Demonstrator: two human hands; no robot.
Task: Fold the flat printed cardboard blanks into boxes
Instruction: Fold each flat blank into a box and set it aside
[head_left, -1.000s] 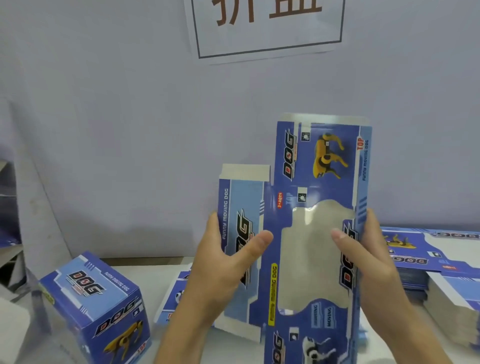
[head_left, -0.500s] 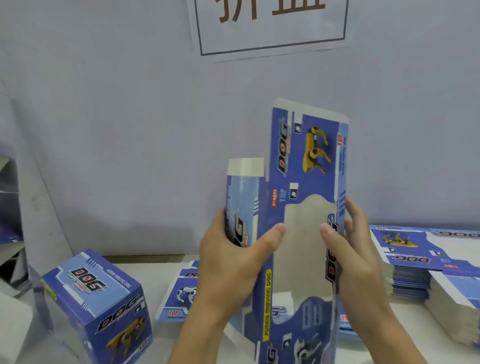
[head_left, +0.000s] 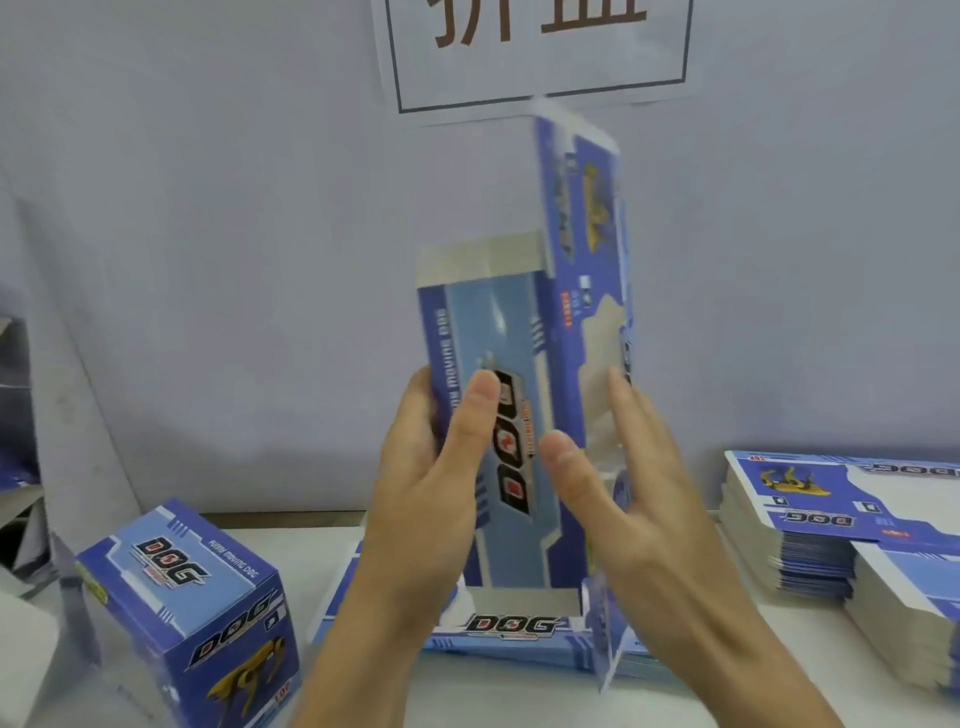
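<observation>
You hold the blank upright in front of the wall, above the table. Your left hand grips its left panel, thumb on the print. Your right hand lies flat with straight fingers against the right panel. A box stands left of the blank, a stack right of it.

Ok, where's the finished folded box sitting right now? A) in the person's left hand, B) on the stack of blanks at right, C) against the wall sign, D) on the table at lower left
D: the finished box stands on the table at lower left, apart from both hands and the stack of blanks.
</observation>
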